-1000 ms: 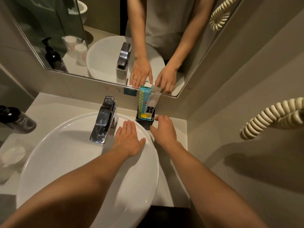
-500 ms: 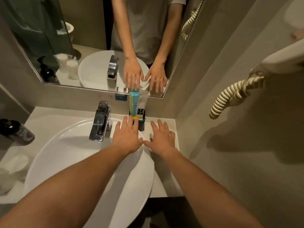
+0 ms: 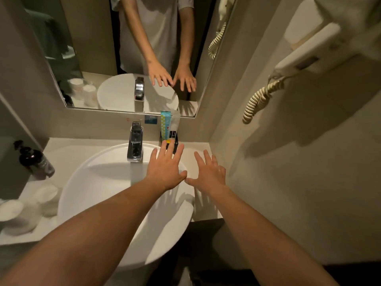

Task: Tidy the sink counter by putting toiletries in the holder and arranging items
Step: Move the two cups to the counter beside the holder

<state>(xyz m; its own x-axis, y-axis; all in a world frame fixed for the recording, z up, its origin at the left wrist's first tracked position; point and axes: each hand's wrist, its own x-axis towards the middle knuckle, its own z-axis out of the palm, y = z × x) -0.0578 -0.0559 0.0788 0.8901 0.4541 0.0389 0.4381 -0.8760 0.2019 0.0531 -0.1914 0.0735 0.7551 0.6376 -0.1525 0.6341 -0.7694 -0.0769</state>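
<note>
A small black holder (image 3: pixel 176 141) stands on the counter against the back wall, right of the tap. In it stand a blue dotted packet (image 3: pixel 165 125) and a clear sachet (image 3: pixel 175 124). My left hand (image 3: pixel 166 170) hovers flat over the basin's right rim, fingers spread, fingertips just in front of the holder. My right hand (image 3: pixel 208 172) is spread flat over the bare counter (image 3: pixel 193 155) to the right of the holder. Both hands hold nothing.
A white round basin (image 3: pixel 99 182) with a chrome tap (image 3: pixel 135 141) fills the counter. A dark pump bottle (image 3: pixel 35 161) and white cups (image 3: pixel 14 215) sit at the left. A wall hairdryer with a coiled cord (image 3: pixel 259 98) hangs at the right. A mirror (image 3: pixel 123 48) is behind.
The view has tilted up and pulled back. My right hand has flattened and spread beside my left, a little away from the holder. Nothing was picked up.
</note>
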